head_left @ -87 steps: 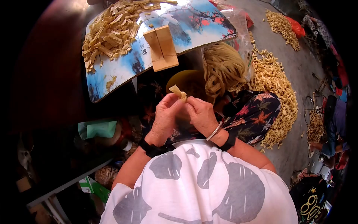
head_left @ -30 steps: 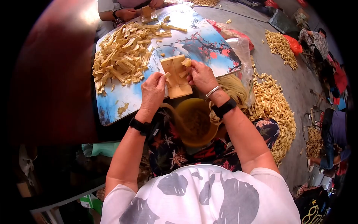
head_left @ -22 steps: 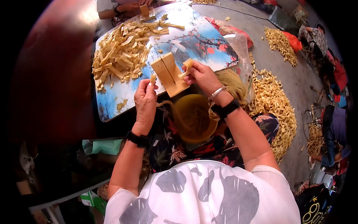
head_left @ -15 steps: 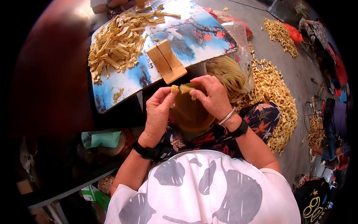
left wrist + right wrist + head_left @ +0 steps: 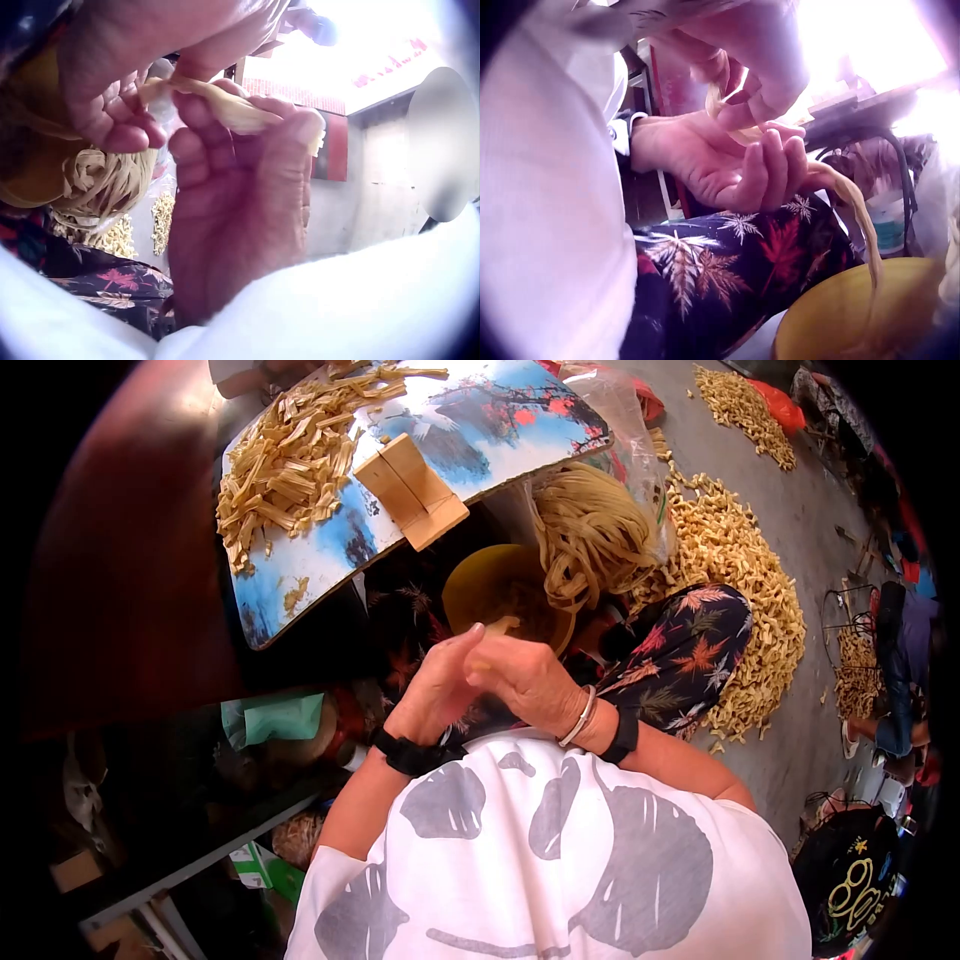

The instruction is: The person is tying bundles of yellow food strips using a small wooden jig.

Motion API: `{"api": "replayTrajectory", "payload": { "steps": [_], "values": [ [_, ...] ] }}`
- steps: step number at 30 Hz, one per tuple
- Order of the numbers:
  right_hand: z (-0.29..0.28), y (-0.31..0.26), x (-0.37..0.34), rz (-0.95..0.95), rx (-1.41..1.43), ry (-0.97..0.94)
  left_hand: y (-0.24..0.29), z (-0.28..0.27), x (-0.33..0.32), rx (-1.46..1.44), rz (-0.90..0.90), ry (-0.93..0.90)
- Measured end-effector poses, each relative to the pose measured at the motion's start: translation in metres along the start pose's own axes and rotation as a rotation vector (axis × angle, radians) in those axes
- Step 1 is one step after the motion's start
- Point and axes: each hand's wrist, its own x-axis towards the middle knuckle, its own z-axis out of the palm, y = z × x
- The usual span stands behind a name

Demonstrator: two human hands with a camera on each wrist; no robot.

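Observation:
My left hand (image 5: 438, 685) and right hand (image 5: 538, 685) meet over the lap, close to the shirt. In the left wrist view a soft pale yellow strip (image 5: 244, 114), gathered into folds, lies between the left thumb and fingers. The right hand (image 5: 135, 67) pinches its narrow end there. In the right wrist view a long tail of the strip (image 5: 864, 221) hangs from the left hand (image 5: 731, 165) into a yellow bowl (image 5: 832, 300), while the right hand (image 5: 750, 60) bends over a loop above. From the head, the hands hide most of the strip.
A slotted wooden stand (image 5: 412, 492) sits at the near edge of the painted table (image 5: 450, 455), beside a heap of short strips (image 5: 295, 465). Long strips (image 5: 590, 530) hang by the bowl. Knotted pieces (image 5: 740, 580) are piled on the floor to the right.
Both hands have come from the wooden stand back toward the body and closed together. Half a second ago they were apart over the bowl, each pinching a pale piece.

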Motion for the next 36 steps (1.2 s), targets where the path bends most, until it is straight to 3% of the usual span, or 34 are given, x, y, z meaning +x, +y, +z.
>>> {"api": "replayTrajectory", "payload": {
  "steps": [4,8,10,11,14,18,19,23,26,29,32,33,36],
  "values": [
    [0.009,0.002,-0.006,-0.234,-0.118,0.066,0.002,0.007,0.005,0.098,0.080,0.002],
    [0.000,0.001,-0.011,-0.052,-0.058,0.157,-0.003,0.013,0.008,0.216,0.097,0.165],
    [-0.005,0.009,-0.011,0.148,-0.073,0.237,0.001,0.014,0.003,0.744,0.221,0.199],
    [-0.007,0.014,-0.010,0.142,-0.084,0.298,0.003,0.014,0.000,1.009,0.283,0.211],
    [0.002,0.038,-0.014,0.267,0.025,0.367,0.003,0.015,-0.009,1.745,0.820,0.104],
    [-0.004,0.038,-0.005,0.803,0.339,0.283,0.000,0.023,-0.015,1.763,1.019,0.187],
    [-0.005,0.038,-0.003,0.793,0.252,0.239,0.000,0.023,-0.014,1.772,1.058,0.197],
    [0.003,0.044,-0.007,0.438,0.030,0.262,-0.003,0.020,-0.009,1.794,1.159,0.226],
    [-0.001,0.030,-0.006,0.511,0.281,0.171,-0.002,0.023,-0.009,1.740,1.156,0.244],
    [0.005,0.051,-0.014,0.367,0.197,0.193,0.000,0.025,-0.007,1.570,1.094,0.174],
    [-0.006,0.045,-0.012,0.722,0.412,0.057,0.002,0.018,-0.006,1.453,1.049,0.060],
    [-0.004,0.042,-0.013,0.775,0.712,0.072,0.003,0.015,-0.006,1.430,1.041,0.024],
    [-0.007,0.043,-0.010,0.809,1.147,0.043,-0.004,0.020,-0.001,1.552,1.148,0.268]
  ]
}}
